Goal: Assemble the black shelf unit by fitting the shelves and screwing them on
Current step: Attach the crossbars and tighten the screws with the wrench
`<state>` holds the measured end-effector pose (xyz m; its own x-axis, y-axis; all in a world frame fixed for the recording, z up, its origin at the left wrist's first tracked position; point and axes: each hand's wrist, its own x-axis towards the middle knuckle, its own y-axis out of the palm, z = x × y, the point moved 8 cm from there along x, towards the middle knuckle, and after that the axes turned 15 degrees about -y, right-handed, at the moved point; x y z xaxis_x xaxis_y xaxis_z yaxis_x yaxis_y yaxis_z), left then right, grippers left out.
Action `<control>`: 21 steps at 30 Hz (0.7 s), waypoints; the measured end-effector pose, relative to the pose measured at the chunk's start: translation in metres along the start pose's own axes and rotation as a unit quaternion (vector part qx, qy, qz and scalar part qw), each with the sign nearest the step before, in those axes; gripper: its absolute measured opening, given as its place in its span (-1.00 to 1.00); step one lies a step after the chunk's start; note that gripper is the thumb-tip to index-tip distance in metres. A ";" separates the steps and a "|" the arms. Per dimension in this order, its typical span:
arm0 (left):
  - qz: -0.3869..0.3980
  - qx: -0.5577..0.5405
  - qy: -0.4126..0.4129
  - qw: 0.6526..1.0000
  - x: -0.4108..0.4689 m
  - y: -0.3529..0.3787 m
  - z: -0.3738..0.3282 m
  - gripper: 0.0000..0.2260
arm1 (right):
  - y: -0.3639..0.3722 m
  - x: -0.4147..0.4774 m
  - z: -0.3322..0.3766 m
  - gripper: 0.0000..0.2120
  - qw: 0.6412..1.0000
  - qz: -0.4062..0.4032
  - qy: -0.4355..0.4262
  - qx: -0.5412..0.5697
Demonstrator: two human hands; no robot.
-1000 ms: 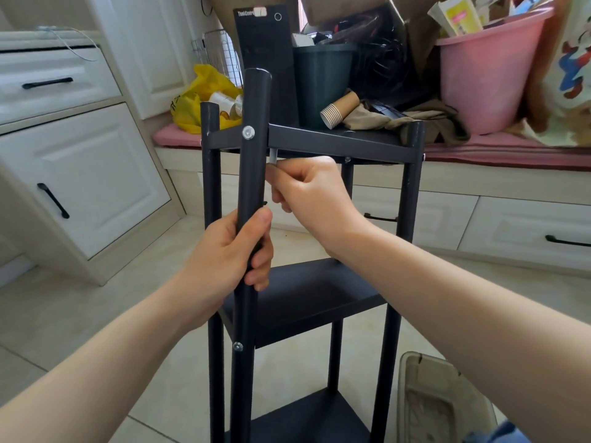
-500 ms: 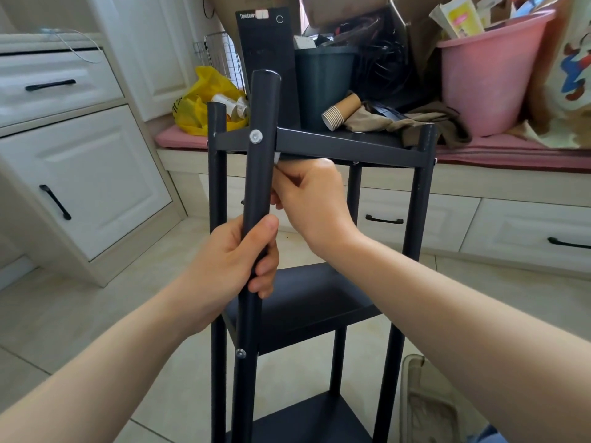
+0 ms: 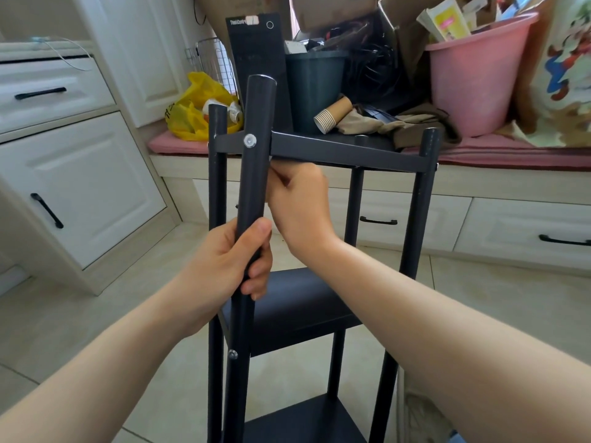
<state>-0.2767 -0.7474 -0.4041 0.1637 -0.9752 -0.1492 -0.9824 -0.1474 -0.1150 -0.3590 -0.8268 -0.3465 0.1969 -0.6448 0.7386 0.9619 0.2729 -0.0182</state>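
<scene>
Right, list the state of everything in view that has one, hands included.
Left hand, grips the near post.
Right hand, fingers curled under the top shelf; contents hidden.
Top screw, seated in the post.
Middle shelf, fitted between posts.
Paper cup, lying on its side.
Drawers, shut.

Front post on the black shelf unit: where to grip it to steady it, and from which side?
Grip the front post mid-span, between top shelf and middle shelf, from its left. There it is a bare, near-upright round tube, slim enough to wrap, as the left hand shows. The right hand crowds its right side under the top shelf.
</scene>
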 end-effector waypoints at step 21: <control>-0.018 -0.012 0.009 1.000 0.000 -0.004 -0.002 -0.57 | -0.007 -0.003 0.004 -0.52 0.996 0.073 0.048 0.027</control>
<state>-0.2725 -0.7474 -0.4017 0.1983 -0.9718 -0.1273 -0.9776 -0.1868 -0.0971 -0.3670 -0.8242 -0.3459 0.3541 -0.6592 0.6634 0.9101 0.4060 -0.0823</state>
